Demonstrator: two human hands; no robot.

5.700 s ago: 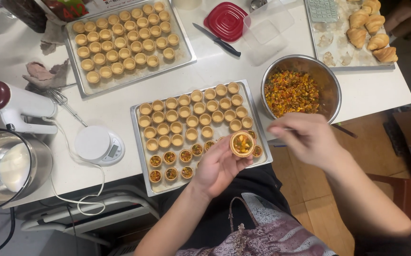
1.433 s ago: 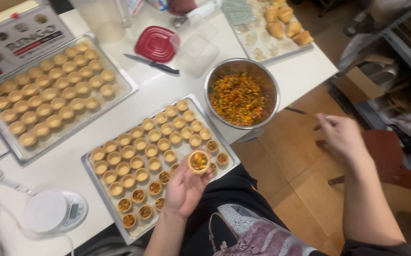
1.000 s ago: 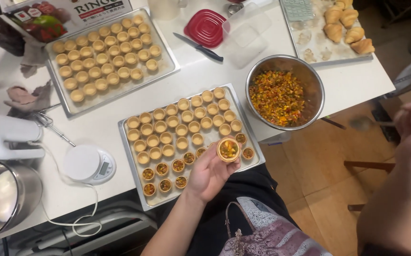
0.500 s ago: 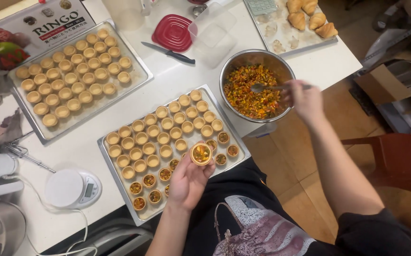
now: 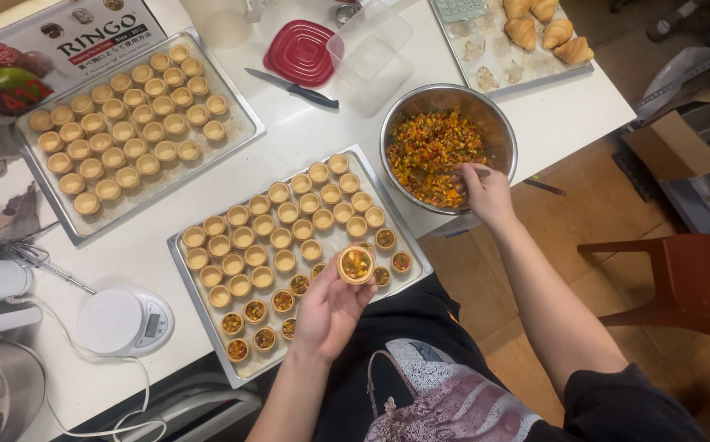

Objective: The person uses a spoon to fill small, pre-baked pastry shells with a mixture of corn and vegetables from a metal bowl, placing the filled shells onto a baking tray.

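My left hand (image 5: 332,307) holds a small round tart shell (image 5: 356,264) partly filled with chopped mix, over the near edge of a metal tray (image 5: 188,288) of tart shells; those in its nearest rows are filled. My right hand (image 5: 483,192) reaches into a steel bowl (image 5: 504,129) of orange, red and green chopped filling (image 5: 428,147) and grips a spoon handle whose end is buried in the mix.
A second tray (image 5: 240,123) of empty shells lies at the back left. Behind are a red lid (image 5: 301,52), a knife (image 5: 293,87), a clear tub (image 5: 371,57) and a tray with croissants (image 5: 545,29). A digital scale (image 5: 124,321) sits front left, a red chair (image 5: 686,282) at right.
My right hand swung away to the right, then came back into the bowl and now digs in the filling. My left hand kept holding the shell over the tray.
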